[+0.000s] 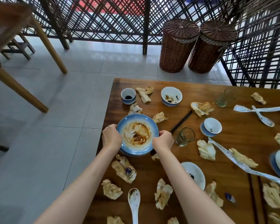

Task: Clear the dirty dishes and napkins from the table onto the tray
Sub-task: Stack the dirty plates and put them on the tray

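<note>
The fingers of the left hand [111, 137] curl around the left rim of a blue plate [137, 135] smeared with brown sauce, and the fingers of the right hand [163, 140] curl around its right rim, so both hands grip it. The plate sits near the left edge of the wooden desk [233, 131]. Crumpled napkins [124, 168] lie scattered around it. Just right of the right hand stands a small green glass [184, 136], with dark chopsticks [181, 122] beyond. A small cup [128, 96] and a dirty bowl [171, 96] stand farther back. A white spoon [134, 204] lies near the front edge. Two wicker baskets [178, 46] stand on the floor beyond the desk.
</note>
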Demonstrator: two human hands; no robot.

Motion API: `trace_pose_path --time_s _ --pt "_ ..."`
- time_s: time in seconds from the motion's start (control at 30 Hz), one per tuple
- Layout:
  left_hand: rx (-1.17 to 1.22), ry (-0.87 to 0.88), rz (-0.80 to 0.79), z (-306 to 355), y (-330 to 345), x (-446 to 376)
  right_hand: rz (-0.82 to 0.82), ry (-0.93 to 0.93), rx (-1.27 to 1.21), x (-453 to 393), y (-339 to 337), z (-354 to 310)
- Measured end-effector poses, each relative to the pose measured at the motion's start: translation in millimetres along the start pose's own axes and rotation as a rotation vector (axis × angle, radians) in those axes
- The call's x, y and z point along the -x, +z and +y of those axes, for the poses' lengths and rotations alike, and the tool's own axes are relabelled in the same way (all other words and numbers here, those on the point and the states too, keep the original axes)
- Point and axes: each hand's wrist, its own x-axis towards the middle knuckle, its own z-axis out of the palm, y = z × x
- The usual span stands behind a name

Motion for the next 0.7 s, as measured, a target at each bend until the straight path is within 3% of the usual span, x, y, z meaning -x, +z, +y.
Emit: trace_pose_path --time_s 0.47,0.7 --pt "0.041 -0.014 -0.020 -8 1 -3 -0.065 -0.026 -0.019 -11 -4 10" --pt "0.306 -0.235 -0.124 -20 2 -15 -0.282 0.109 -0.185 -23 -7 10"
